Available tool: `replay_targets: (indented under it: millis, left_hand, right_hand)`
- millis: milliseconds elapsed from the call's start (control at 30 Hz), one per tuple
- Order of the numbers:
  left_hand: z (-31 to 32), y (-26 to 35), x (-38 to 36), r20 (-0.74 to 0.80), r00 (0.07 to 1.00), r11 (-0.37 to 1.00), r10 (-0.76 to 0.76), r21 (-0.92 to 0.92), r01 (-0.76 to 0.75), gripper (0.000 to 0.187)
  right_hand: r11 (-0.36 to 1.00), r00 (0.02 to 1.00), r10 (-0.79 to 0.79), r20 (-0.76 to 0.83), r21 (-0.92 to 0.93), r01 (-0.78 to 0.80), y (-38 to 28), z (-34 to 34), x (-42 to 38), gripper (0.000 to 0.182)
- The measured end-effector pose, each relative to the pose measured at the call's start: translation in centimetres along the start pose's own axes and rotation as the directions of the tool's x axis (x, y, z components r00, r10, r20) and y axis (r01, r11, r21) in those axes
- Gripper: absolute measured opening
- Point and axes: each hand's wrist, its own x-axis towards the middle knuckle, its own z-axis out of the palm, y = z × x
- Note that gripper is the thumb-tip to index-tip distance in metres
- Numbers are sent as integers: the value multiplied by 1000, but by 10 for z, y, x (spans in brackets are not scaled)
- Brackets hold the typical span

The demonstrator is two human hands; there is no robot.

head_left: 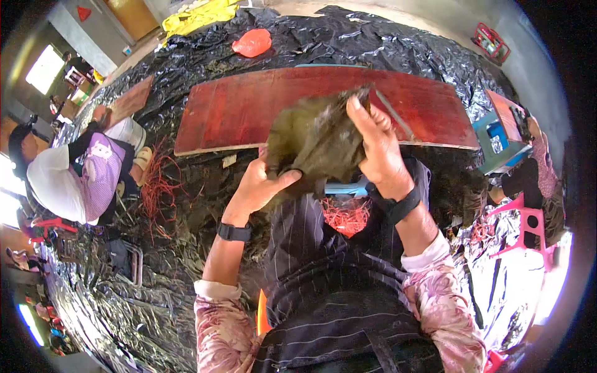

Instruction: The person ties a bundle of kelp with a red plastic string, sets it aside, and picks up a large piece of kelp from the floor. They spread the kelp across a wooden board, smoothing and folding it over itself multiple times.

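Observation:
A large, dark brownish-green dried leaf [314,133] is stretched between my two hands above the near edge of a reddish-brown wooden board [230,115]. My left hand [258,189] grips its lower left side, thumb on top. At the leaf's right edge, my right hand [378,146] is closed on it with the thumb raised near the upper corner. On the board just right of that hand lies a thin greyish strip [393,113]. Part of the leaf is blurred.
Red strings [345,214] sit between my knees, and more red strings [160,193] lie on the left. A person [68,177] sits at left, another [542,165] at right beside a pink stool [528,227]. Black plastic sheeting [348,40] carries an orange-red bag [252,43].

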Motion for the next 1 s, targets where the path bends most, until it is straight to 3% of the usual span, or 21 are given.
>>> replay_targets:
  millis: [133, 200, 233, 300, 333, 400, 467, 533, 567, 600, 633, 667, 733, 767, 800, 867, 900, 967, 1000]
  left_hand:
    - [-12, -21, -10, -19, 999, 985, -49, 165, 51, 45]
    - [-18, -25, -16, -74, 991, 938, 113, 338, -81, 44]
    - [-21, -25, -17, -84, 990, 938, 114, 337, -80, 44]
    - [-29, -21, -17, -78, 935, 928, 347, 175, -330, 44]
    - [-32, -16, -18, -88, 934, 928, 347, 175, -328, 44]
    - [-34, 0, -22, 15, 983, 955, 183, -241, -174, 45]
    - [-31, 14, -26, -1, 986, 952, 170, -260, -164, 47]
    - [-31, 14, -28, 27, 999, 976, 46, -213, -39, 37]
    - [-32, 9, -29, 20, 999, 975, 47, -218, -42, 37]
    - [-33, -1, -29, 14, 1000, 994, 26, -107, -24, 33]
    - [-34, -12, -30, 4, 1000, 1000, 3, 4, -3, 29]
    - [-33, -26, -29, -4, 1000, 1000, 2, -1, -2, 29]
    - [-33, -42, -28, -81, 955, 912, 284, 329, -244, 28]
    - [-37, -49, -34, -36, 985, 905, 169, 402, -140, 34]
    - [-37, -49, -38, -43, 984, 906, 170, 401, -139, 34]
    - [-36, -48, -45, -101, 995, 903, 17, 428, 27, 38]
    - [-36, -55, -49, -99, 995, 903, 23, 428, 22, 38]
    - [-36, -87, -59, -92, 987, 963, -129, 225, 147, 44]
    - [-30, -108, -66, -169, 985, 933, 34, 359, 29, 42]
  right_hand:
    - [997, 998, -55, 25, 64, 53, -24, 28, 11, 16]
    - [997, 991, -69, 114, 44, 64, -35, 33, 19, 18]
    - [998, 986, -66, 155, 12, 65, -40, 38, 21, 20]
    - [997, 961, -45, 274, -54, 62, -51, 45, 29, 25]
    - [997, 958, -39, 282, -56, 57, -53, 51, 30, 25]
    - [990, 953, -124, 278, -27, 137, -58, 65, 32, 19]
    - [986, 942, -149, 302, -31, 166, -63, 71, 36, 20]
    - [965, 966, -157, 205, -175, 194, -74, 85, 30, 33]
    - [975, 959, -175, 225, -97, 201, -83, 95, 27, 26]
    - [979, 951, -193, 243, -17, 203, -89, 105, 25, 22]
    - [971, 952, -234, 200, -6, 240, -89, 105, 29, 23]
    - [961, 949, -273, 156, 4, 276, -90, 102, 36, 24]
    - [922, 917, -379, 128, -40, 386, -93, 103, 38, 25]
    - [925, 917, -370, 147, -30, 378, -95, 101, 40, 26]
    - [928, 917, -363, 166, -19, 372, -100, 93, 45, 27]
    - [945, 938, -311, 155, -52, 322, -117, 58, 63, 31]
    - [958, 955, -262, 136, -84, 275, -122, 47, 67, 36]
    - [960, 956, -260, 134, -69, 271, -121, 47, 62, 35]
    - [965, 959, -251, 134, -49, 259, -120, 47, 60, 35]
